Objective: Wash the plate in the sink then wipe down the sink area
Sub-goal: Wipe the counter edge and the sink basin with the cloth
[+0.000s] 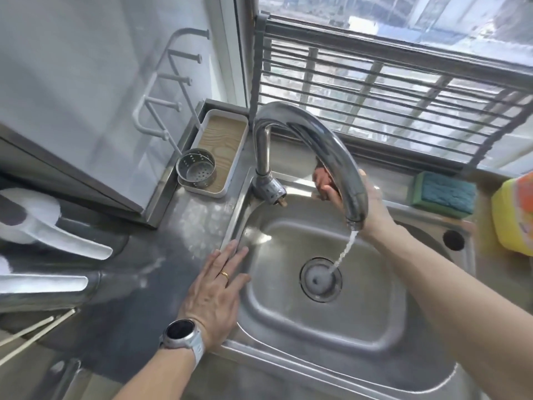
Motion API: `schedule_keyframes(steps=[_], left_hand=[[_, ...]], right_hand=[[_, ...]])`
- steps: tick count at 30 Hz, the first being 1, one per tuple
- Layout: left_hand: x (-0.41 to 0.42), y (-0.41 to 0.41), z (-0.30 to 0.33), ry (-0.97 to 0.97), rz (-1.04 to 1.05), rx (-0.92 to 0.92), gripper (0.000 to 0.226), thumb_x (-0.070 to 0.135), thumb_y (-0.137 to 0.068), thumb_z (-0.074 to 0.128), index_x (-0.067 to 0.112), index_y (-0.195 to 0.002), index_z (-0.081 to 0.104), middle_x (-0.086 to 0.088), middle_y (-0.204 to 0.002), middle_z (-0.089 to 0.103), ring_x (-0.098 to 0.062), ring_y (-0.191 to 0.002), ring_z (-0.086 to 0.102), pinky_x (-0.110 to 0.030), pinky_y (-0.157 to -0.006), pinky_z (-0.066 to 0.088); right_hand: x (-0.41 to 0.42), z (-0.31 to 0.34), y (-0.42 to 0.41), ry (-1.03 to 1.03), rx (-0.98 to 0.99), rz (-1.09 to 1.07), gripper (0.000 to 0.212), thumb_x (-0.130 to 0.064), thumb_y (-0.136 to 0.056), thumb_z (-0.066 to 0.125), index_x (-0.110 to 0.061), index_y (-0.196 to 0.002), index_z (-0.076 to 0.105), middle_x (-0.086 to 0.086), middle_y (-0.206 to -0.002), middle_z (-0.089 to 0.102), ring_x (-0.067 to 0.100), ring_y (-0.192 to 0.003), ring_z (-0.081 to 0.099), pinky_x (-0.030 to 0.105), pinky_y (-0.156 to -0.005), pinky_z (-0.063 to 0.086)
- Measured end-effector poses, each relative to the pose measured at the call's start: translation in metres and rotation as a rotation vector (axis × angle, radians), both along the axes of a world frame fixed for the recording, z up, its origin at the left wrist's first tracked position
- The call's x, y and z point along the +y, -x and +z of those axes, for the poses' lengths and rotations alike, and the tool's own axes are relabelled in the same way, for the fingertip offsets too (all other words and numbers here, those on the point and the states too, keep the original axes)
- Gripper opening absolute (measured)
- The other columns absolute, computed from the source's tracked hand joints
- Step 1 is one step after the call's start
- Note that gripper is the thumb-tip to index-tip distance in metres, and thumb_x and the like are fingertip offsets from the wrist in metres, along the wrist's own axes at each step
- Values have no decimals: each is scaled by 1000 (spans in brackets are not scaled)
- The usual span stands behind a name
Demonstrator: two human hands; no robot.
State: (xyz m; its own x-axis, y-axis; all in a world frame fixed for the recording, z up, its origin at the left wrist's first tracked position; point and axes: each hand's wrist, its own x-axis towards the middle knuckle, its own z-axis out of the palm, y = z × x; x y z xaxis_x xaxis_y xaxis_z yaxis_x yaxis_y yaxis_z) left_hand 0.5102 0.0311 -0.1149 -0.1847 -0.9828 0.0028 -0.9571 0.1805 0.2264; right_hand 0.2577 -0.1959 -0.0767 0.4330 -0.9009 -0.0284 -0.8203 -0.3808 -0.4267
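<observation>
— Why is the left hand (215, 287) lying flat like that, at the lower middle of the frame?

— Looks like bracing to me. Its fingers (230, 255) are straight and close together, resting on the left rim of the sink (326, 321) where it meets the bench (150, 255). It holds nothing.

— And the right hand (354, 203)?

— It reaches behind the spout of the faucet (314, 140), right of centre. The spout hides most of it, so I cannot tell whether those fingers grip something or just touch the back ledge. My guess is it is working the water control or swinging the spout, since a thin stream (344, 249) runs onto the drain (320, 280).

— Where is the plate, then?

— I see no plate in the basin. White dishes (37, 217) sit at the left edge of the frame on the bench; it may be among them, but I cannot say.

— What about wiping things?

— A sponge (445, 196) lies on the ledge at the right, beside a yellow bottle (513, 215), both handy to the right hand. A strainer cup (196, 167) stands in a white tray (219, 148) by the faucet base, out of the splash.
</observation>
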Motion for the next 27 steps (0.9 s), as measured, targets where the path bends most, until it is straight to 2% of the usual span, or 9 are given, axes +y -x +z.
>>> schedule_keyframes(steps=[4, 8, 11, 13, 17, 20, 23, 25, 27], left_hand=[[0, 0, -1, 7, -3, -1, 41, 14, -82, 38, 22, -98, 75, -7, -157, 46, -27, -153, 26, -46, -123, 21], [0, 1, -3, 17, -10, 0, 41, 14, -82, 38, 21, -96, 76, -8, -156, 48, -29, -152, 29, -47, -122, 23], [1, 1, -3, 32, -3, 26, 36, 13, -82, 42, 20, -94, 75, -7, -154, 49, -28, -153, 28, -46, -124, 21], [1, 1, -5, 35, 1, 18, 35, 13, -83, 43, 20, -95, 75, -6, -155, 49, -27, -153, 26, -46, -125, 20], [3, 0, -7, 37, -7, 16, 35, 13, -83, 43, 21, -95, 75, -6, -155, 48, -28, -154, 26, -46, -125, 19], [2, 0, -7, 39, -3, 14, 34, 13, -82, 43, 22, -93, 75, -7, -154, 50, -28, -153, 27, -46, -125, 19], [2, 1, -7, 40, -1, 1, 35, 14, -81, 42, 23, -93, 74, -7, -154, 49, -28, -153, 26, -46, -124, 19], [3, -2, -8, 40, -8, 1, 35, 14, -81, 43, 23, -93, 74, -7, -154, 49, -28, -153, 26, -47, -123, 21], [4, -3, -10, 44, -20, 14, 35, 14, -81, 44, 23, -95, 74, -7, -155, 48, -30, -153, 27, -50, -122, 24]], right_hand=[[24, 16, 38, -32, 261, -199, 62, -42, -100, 33, -17, -157, 30, 17, -165, 21, 38, -152, 22, 57, -121, 27], [32, 12, 31, -50, 265, -278, 67, -42, -98, 27, -5, -154, 32, 27, -161, 27, 44, -149, 24, 57, -122, 24], [30, 24, 7, -61, 150, -134, 58, -28, -104, 46, -2, -154, 31, 29, -157, 32, 46, -146, 30, 61, -118, 31], [25, 30, -7, -92, 80, -72, 62, -28, -105, 54, -6, -157, 28, 26, -158, 34, 43, -146, 33, 59, -117, 33], [27, 11, 17, -11, 198, -126, 58, -30, -102, 47, -12, -155, 34, 21, -157, 37, 40, -144, 36, 60, -110, 42], [46, -10, 54, 102, 279, -191, 59, -15, -96, 63, -8, -151, 42, 22, -156, 40, 42, -144, 39, 61, -108, 45], [59, -19, 69, 278, 320, -53, 68, 7, -85, 72, -6, -148, 49, 23, -156, 41, 40, -146, 37, 53, -113, 41], [54, -19, 56, 405, 307, 197, 66, 13, -84, 66, -6, -145, 53, 20, -157, 41, 37, -150, 31, 49, -118, 33], [42, -23, 39, 477, 325, 464, 55, 9, -92, 55, -7, -145, 54, 15, -159, 40, 34, -151, 28, 45, -124, 22]])
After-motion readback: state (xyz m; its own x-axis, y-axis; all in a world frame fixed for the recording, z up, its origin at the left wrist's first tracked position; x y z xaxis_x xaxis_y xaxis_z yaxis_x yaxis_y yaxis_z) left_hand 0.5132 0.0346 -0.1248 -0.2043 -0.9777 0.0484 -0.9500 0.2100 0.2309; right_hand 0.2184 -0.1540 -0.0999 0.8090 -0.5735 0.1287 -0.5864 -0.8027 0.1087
